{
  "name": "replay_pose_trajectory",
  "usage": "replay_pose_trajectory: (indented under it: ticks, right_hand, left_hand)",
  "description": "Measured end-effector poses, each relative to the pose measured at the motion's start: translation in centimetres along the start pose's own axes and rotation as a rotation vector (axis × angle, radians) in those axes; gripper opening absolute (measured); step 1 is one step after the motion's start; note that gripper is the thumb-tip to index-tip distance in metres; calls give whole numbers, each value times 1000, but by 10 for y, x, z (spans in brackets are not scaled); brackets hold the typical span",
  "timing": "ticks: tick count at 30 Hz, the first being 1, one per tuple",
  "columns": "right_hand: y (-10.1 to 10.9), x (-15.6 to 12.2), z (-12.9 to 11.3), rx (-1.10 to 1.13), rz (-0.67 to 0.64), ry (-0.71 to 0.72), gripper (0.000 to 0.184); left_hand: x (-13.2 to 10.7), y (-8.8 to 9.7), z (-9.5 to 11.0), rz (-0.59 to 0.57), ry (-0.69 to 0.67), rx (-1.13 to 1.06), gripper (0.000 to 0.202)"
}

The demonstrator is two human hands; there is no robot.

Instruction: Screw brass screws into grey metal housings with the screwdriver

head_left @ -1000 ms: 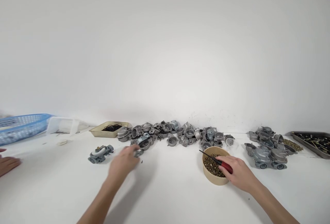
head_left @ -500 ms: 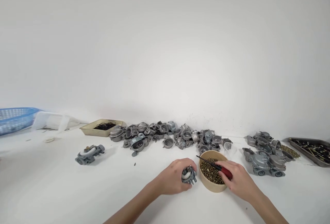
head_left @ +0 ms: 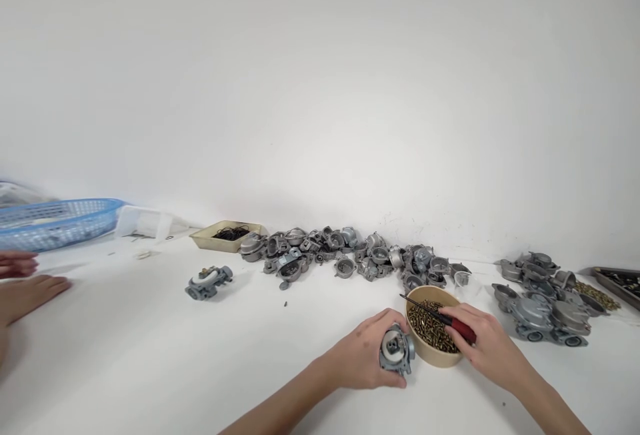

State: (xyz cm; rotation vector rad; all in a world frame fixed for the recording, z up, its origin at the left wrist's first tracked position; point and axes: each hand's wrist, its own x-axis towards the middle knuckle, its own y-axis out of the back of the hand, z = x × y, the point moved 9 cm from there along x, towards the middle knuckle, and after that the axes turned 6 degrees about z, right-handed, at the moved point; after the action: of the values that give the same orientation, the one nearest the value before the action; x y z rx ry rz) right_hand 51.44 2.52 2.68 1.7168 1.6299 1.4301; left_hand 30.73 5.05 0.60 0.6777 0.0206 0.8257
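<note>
My left hand (head_left: 367,357) is closed around a small grey metal part (head_left: 396,351), held against the table just left of a round tan bowl (head_left: 434,354) full of brass screws. My right hand (head_left: 487,348) rests at the bowl's right rim, gripping a red-handled screwdriver (head_left: 463,329) whose dark shaft lies across the screws. Behind the bowl lies a long heap of grey cast metal parts (head_left: 350,258). A single assembled grey part (head_left: 209,281) sits alone to the left.
Another person's hands (head_left: 25,288) rest at the far left edge near a blue mesh basket (head_left: 55,221). A beige tray with black rings (head_left: 230,235) stands beside the heap. More grey castings (head_left: 545,301) and a dark tray (head_left: 620,283) lie at the right. White wall behind.
My left hand reached to the heap, took a grey part and carried it right to the bowl, then turned it. The right hand stayed on the screwdriver. Another person's hands came back into view at left.
</note>
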Motion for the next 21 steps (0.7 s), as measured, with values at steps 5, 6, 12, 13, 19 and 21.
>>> replay_pose_trajectory:
  ticks: [5, 6, 12, 13, 19, 21]
  right_hand:
    - [0, 1, -2, 1, 3, -16, 37]
    - [0, 1, -3, 2, -3, -21, 37]
    - [2, 1, -4, -6, -14, -25, 37]
    - [2, 1, -4, -7, -12, -21, 36]
    - [4, 2, -4, -1, 15, -13, 36]
    - [5, 2, -5, 10, 20, -16, 36]
  left_hand:
    - [0, 1, -8, 23, 49, -11, 55]
    - [0, 2, -12, 19, 77, -8, 56]
    - [3, 11, -20, -5, 73, -98, 57]
    - [3, 12, -19, -10, 49, -119, 57]
    - [4, 11, -19, -21, -36, -96, 62]
    - [8, 26, -26, 74, -47, 36, 52]
